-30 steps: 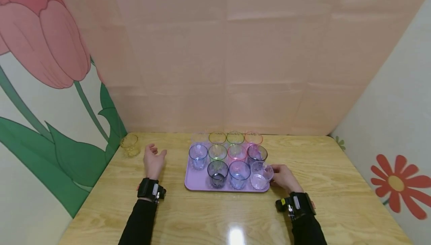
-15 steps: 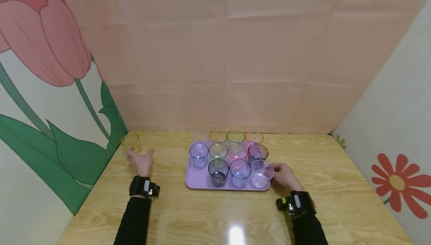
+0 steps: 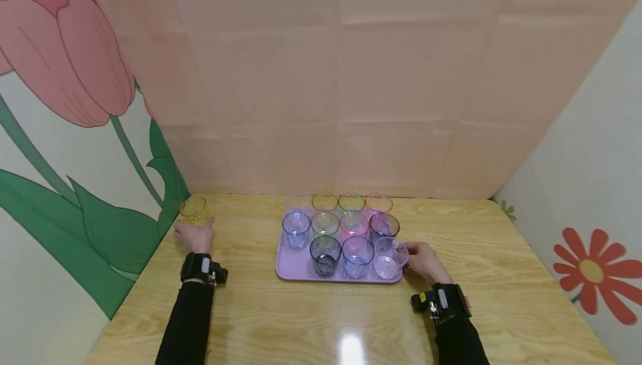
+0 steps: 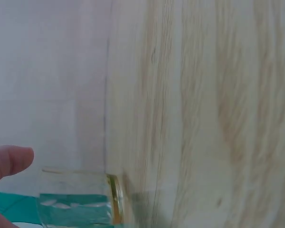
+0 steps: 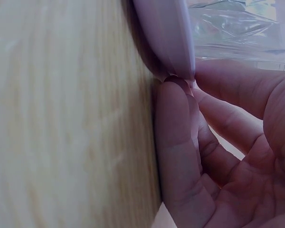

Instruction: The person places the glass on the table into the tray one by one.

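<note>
At the table's far left corner stands a yellow-tinted drinking glass [image 3: 193, 207]. My left hand [image 3: 195, 235] is right at its near side, thumb spread away from the fingers. In the left wrist view the thumb [image 4: 12, 160] is apart from the glass [image 4: 76, 209], which stands upright; most of the other fingers are out of frame. My right hand [image 3: 425, 262] pinches the lilac tray [image 3: 288, 270] at its right front corner. The right wrist view shows thumb and fingertips meeting at the tray's rim [image 5: 168, 35]. Beside that hand, a clear glass [image 3: 388, 259] stands on the tray.
Several tinted glasses stand in rows on the tray, among them a dark grey glass [image 3: 325, 256] and a blue glass [image 3: 358, 257] in front. Paper-covered wall [image 3: 326, 103] rises at the table's back edge; painted walls flank both sides.
My left hand has moved left, and its fingers have come to the yellow glass. The right hand stays at the tray's corner, and the tray and its glasses have not moved.
</note>
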Demonstrator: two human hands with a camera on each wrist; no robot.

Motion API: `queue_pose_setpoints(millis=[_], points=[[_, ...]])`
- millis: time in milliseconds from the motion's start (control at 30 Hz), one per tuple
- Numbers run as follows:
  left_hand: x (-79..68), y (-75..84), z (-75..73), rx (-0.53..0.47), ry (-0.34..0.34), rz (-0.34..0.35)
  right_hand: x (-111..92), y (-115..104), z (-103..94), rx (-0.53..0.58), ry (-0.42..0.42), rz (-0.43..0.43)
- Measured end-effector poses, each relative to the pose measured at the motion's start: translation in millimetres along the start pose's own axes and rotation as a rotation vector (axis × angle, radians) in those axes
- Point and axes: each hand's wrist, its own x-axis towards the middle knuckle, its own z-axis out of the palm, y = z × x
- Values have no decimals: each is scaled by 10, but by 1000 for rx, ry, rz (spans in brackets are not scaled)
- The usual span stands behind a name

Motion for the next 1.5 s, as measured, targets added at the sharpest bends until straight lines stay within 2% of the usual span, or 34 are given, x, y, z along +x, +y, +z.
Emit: queue_pose_setpoints(millis=[300, 533, 733, 900, 1067, 1300, 1500], points=[[205, -5, -7, -2, -1, -19, -6, -4, -1, -13, -9, -2], [335, -69, 1, 8, -57, -15, -9, -15, -1, -17, -10, -7], [422, -63, 17, -29, -79, 1, -24, -25, -9, -6, -15, -1], [494, -83, 52, -52, -80, -28, -17, -39, -17, -11, -8, 1], [540, -110, 65, -70, -91, -47, -28, -31, -3, -32, -6, -12], [545, -113, 68, -85, -94, 9, -26, -22, 1, -17, -8, -17], [550, -168, 88, -175, -121, 31, -21, -47, -13, -9, -11, 3]])
